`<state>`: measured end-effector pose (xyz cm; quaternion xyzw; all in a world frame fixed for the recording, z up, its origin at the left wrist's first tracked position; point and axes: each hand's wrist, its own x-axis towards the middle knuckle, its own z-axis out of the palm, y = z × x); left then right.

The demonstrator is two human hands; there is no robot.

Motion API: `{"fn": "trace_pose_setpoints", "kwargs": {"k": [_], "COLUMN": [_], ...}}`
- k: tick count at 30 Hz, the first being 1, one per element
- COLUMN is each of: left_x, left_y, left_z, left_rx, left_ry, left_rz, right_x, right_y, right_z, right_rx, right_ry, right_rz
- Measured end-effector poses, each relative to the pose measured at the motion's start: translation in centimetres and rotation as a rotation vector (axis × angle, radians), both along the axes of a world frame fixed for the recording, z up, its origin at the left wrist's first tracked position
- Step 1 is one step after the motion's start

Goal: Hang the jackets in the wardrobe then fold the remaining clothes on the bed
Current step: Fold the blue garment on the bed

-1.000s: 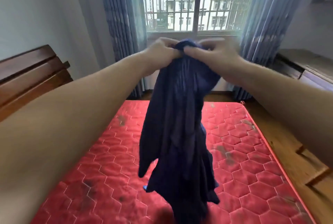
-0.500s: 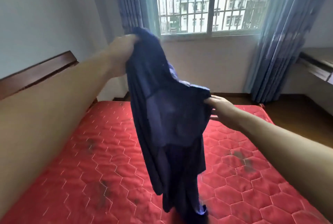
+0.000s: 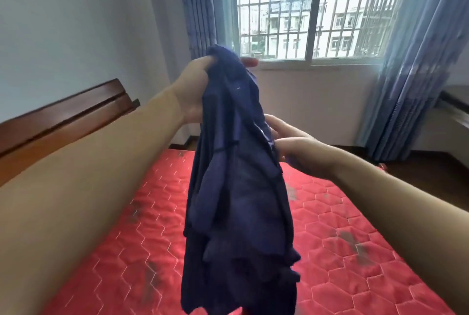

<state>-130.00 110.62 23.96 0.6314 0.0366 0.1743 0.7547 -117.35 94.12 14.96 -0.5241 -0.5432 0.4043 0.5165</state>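
Observation:
A dark navy garment (image 3: 236,200) hangs bunched in the air above the bed. My left hand (image 3: 195,91) grips its top end, raised in front of the window. My right hand (image 3: 294,147) is lower, at the garment's right edge, with thumb and fingers pinching the fabric. The lower part of the garment drops in loose folds toward the red quilted mattress (image 3: 342,251). No wardrobe and no other clothes are in view.
A brown wooden headboard (image 3: 63,116) runs along the left of the bed. A barred window (image 3: 304,10) with blue curtains (image 3: 416,61) fills the far wall. A low ledge (image 3: 454,104) sits at the right, with dark wooden floor (image 3: 416,175) beside the mattress.
Both hands first gripped the garment's top together. My right hand then dropped to its right edge, and now pinches it closer to the middle while my left hand holds the top.

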Motion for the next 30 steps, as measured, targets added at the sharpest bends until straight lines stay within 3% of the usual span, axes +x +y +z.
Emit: {"fn": "trace_pose_setpoints", "kwargs": {"k": [2,4,6,8,10,11,12,14,16,18,22,25,30], "left_x": [-0.5,-1.0,-1.4,-1.6,-1.7,-1.7,-1.5,-1.0,-0.8,-0.6,0.4,1.6,3.8], "left_y": [0.7,1.5,2.5,3.1,3.2,2.9,2.5,1.4,0.1,-1.4,-4.3,-5.5,-6.0], "left_z": [0.0,-0.1,-0.4,-0.8,-1.6,-1.9,-2.2,-2.8,-2.7,-2.1,-0.4,-1.0,-2.9], "left_rx": [0.026,0.049,0.068,0.143,0.339,0.429,0.492,0.603,0.791,0.861,0.781,0.774,0.719], "left_ry": [0.026,0.047,0.075,0.141,0.266,0.307,0.331,0.387,0.441,0.337,0.174,0.104,0.033], "left_rz": [0.004,0.024,0.089,0.316,0.612,0.671,0.673,0.583,0.423,0.246,0.035,0.1,0.233], "right_x": [-1.0,-1.5,-1.0,0.0,0.9,1.1,1.1,1.1,1.0,0.9,0.3,0.5,1.9], "right_y": [0.0,0.3,0.2,-0.2,-0.6,-0.6,-0.5,0.1,0.5,0.7,0.5,-0.4,-3.8], "right_z": [0.2,0.8,1.7,3.2,4.7,5.4,6.0,7.2,8.4,9.1,9.1,8.8,6.2], "right_rx": [-0.031,-0.02,-0.013,-0.014,-0.054,-0.073,-0.089,-0.12,-0.141,-0.147,-0.118,-0.09,-0.024], "right_ry": [0.019,-0.131,-0.503,-0.926,-1.101,-1.021,-0.821,-0.372,-0.116,-0.067,0.0,0.121,0.449], "right_rz": [0.112,-0.026,-0.258,-0.401,-0.454,-0.484,-0.517,-0.584,-0.626,-0.617,-0.584,-0.588,-0.191]}}
